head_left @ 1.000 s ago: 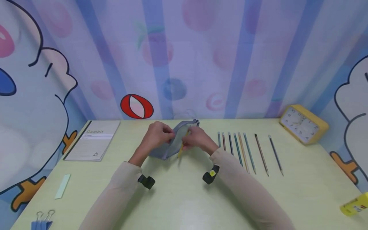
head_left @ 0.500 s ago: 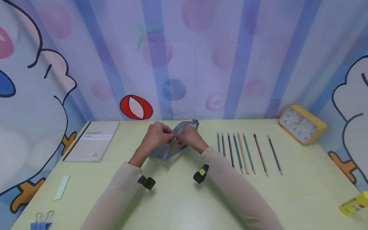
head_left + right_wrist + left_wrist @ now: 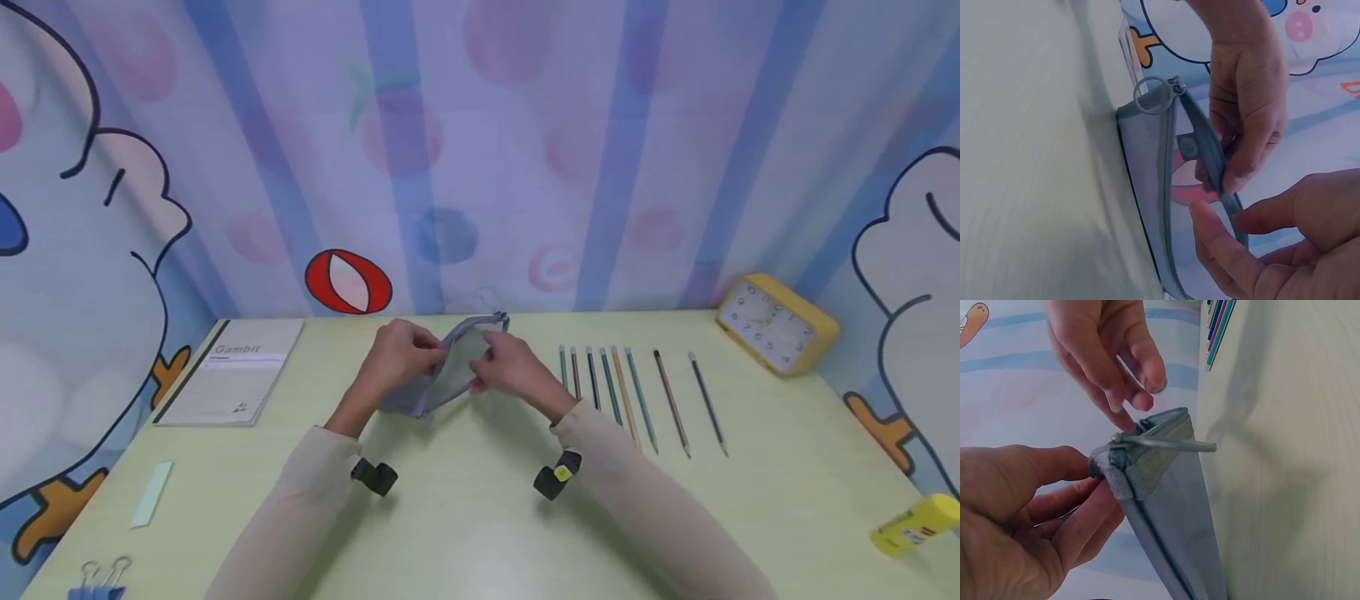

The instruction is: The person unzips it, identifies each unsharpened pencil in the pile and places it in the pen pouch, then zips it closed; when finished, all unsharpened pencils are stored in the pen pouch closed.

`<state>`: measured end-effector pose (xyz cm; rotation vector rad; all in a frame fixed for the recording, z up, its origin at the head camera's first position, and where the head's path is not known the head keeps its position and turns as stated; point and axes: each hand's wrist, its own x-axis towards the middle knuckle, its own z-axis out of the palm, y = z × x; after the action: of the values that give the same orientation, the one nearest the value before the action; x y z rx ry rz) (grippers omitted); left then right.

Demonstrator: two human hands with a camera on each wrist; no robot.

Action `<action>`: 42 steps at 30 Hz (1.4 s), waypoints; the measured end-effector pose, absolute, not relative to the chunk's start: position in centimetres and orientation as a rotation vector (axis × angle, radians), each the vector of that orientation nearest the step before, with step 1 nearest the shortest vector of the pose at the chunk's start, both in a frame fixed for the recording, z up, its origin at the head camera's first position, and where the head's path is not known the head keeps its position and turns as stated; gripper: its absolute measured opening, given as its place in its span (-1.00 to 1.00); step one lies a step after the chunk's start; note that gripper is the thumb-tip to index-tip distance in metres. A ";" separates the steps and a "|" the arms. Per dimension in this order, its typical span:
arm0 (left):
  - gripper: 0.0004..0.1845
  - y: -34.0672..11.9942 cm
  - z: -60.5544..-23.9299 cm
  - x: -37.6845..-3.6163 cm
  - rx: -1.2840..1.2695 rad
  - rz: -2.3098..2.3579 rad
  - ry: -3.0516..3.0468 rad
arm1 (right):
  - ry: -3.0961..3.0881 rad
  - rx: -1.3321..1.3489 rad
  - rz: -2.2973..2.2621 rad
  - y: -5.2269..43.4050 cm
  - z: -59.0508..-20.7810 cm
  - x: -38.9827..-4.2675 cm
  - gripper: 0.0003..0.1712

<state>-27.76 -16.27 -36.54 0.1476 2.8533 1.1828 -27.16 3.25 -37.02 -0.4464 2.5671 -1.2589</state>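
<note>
Left hand pinches the rim of a grey pouch; the right hand, fingers apart, hangs at its mouth. The pouch stands mouth-up on the table, long axis slanting from near left to far right.

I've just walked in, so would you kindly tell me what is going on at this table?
A person is busy with a grey zip pouch, which is unzipped. The left hand pinches one side of its open top, while the right hand is at the opening with nothing visible in it. Eight pencils lie side by side on the table to the right, outside the pouch. What the pouch contains is hard to make out.
</note>
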 end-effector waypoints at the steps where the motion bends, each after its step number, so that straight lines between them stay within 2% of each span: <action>1: -0.81 -16.3 -36.6 -27.8 0.150 1.182 2.855 | 2.562 -0.452 -1.252 3.5 -36.9 -27.0 -0.30; 3: -0.81 -16.3 -36.7 -27.8 0.152 1.182 2.854 | 2.520 -0.452 -1.271 4.2 -36.7 -26.6 -0.23; 17: -0.79 -16.5 -36.3 -27.5 0.144 1.177 2.851 | 2.524 -0.416 -1.137 10.6 -34.2 -25.6 -0.21; 29: -0.79 -16.8 -36.3 -27.4 0.143 1.178 2.847 | 2.630 -0.342 -1.054 17.0 -34.7 -26.1 -0.19; 42: -0.80 -17.4 -36.4 -27.7 0.147 1.173 2.854 | 2.723 -0.264 -0.866 20.5 -36.5 -26.0 -0.17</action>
<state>-27.71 -17.40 -36.44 0.1465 2.8542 1.1730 -26.03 20.54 -36.52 -0.2642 2.7228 -0.8658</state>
